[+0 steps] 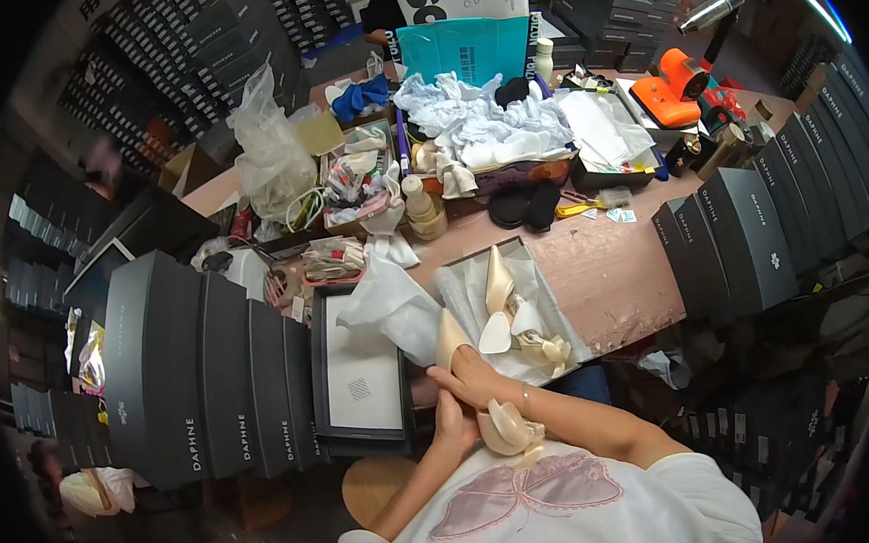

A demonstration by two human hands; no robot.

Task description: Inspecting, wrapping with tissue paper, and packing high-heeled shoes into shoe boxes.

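My right hand [476, 376] is at the opening of a cream pointed-toe shoe [449, 336], its fingers partly hidden in it. The toe points away from me. My left hand [452, 422] is closed at the shoe's near side, against the right hand; its fingertips are hidden. A cream bow-shaped piece [509, 432] lies by my right wrist, in front of my shirt. Just beyond my hands, a second cream pointed shoe [498, 283] lies on white tissue paper in an open shoe box [557, 316]. White and cream pieces [529, 325] lie beside that shoe.
An open dark box [365, 440] with a pale inside stands at left, white tissue [392, 304] hanging over its edge. Dark shoe boxes [162, 368] line the left; more boxes [751, 232] stand right. Behind are crumpled paper [485, 119], a bottle [421, 208] and an orange device [668, 98].
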